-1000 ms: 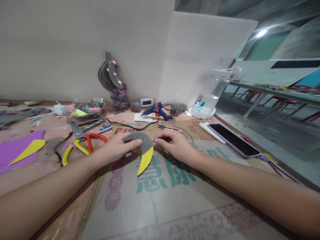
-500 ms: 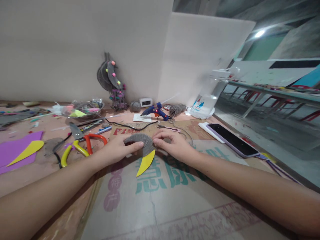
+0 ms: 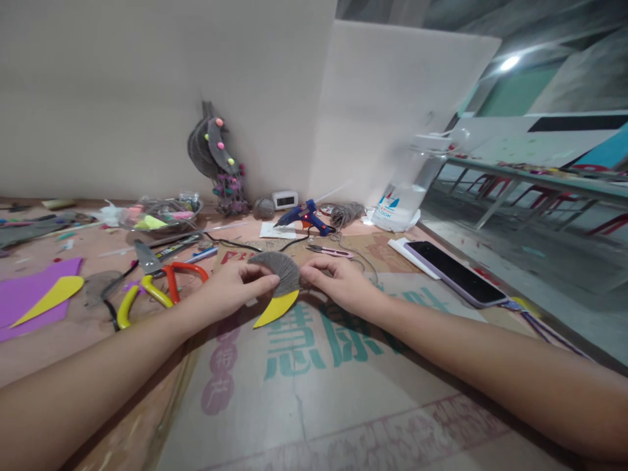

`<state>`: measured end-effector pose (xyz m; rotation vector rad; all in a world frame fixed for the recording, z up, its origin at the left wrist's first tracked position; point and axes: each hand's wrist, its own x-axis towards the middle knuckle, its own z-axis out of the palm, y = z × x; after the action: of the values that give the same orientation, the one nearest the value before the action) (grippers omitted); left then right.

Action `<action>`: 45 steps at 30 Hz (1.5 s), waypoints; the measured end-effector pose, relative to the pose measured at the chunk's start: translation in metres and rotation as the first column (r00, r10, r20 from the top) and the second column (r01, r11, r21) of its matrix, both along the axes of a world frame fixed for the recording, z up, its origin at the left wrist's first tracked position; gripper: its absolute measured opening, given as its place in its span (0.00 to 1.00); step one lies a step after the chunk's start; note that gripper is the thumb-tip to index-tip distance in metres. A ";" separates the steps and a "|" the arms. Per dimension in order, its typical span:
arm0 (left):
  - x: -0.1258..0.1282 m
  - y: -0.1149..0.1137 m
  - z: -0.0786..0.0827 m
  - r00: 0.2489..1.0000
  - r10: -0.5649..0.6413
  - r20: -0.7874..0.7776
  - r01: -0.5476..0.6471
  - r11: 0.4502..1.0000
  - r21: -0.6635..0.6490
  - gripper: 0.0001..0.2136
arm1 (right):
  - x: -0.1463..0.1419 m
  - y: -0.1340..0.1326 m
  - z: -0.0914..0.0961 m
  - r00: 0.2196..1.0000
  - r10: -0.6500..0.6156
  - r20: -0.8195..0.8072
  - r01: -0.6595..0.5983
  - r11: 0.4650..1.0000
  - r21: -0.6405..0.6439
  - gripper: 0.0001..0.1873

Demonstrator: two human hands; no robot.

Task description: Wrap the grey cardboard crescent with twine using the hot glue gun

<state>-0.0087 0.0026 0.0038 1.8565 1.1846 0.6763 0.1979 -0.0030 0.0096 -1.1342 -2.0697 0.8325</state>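
Note:
A yellow crescent [image 3: 277, 309], partly wound with grey yarn [image 3: 282, 269], is held over the cardboard. My left hand [image 3: 239, 286] grips its wrapped part, thumb on top and the other fingers underneath. At the crescent's right edge, my right hand [image 3: 330, 278] is closed in a pinch on the yarn; the fingertips hide most of what they hold. A loose strand runs behind this hand from a yarn bundle [image 3: 346, 214]. The bare yellow tip points down and left.
Pliers [image 3: 171, 284] lie left, near purple sheets [image 3: 29, 294] with a yellow cutout [image 3: 52, 301]. Behind are a blue glue gun [image 3: 307, 217], thread snips [image 3: 328, 251], a yarn ball [image 3: 263, 208] and a decorated grey crescent [image 3: 216, 147]. A phone [image 3: 451, 271] and water jug [image 3: 405, 190] stand right.
The crescent has turned in my left hand, so its yellow tip has swung left and slightly up. My right hand stays pinched at its right edge.

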 end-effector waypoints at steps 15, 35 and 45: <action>-0.002 0.003 0.001 0.999 0.038 0.007 -0.038 0.999 -0.005 0.16 | 0.004 0.005 -0.008 0.992 0.024 0.127 -0.054 0.970 0.237 0.05; -0.001 0.002 -0.001 0.999 0.011 0.032 -0.009 0.999 -0.042 0.15 | 0.003 0.004 -0.005 0.992 -0.001 0.126 -0.029 0.971 0.239 0.07; -0.002 0.003 -0.003 1.000 0.002 -0.019 -0.003 0.999 -0.040 0.16 | 0.004 0.004 -0.006 0.991 0.046 0.128 -0.074 0.972 0.222 0.08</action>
<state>-0.0107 0.0054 0.0007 1.8320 1.2040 0.6331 0.2016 0.0008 0.0039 -1.0244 -2.2437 0.5484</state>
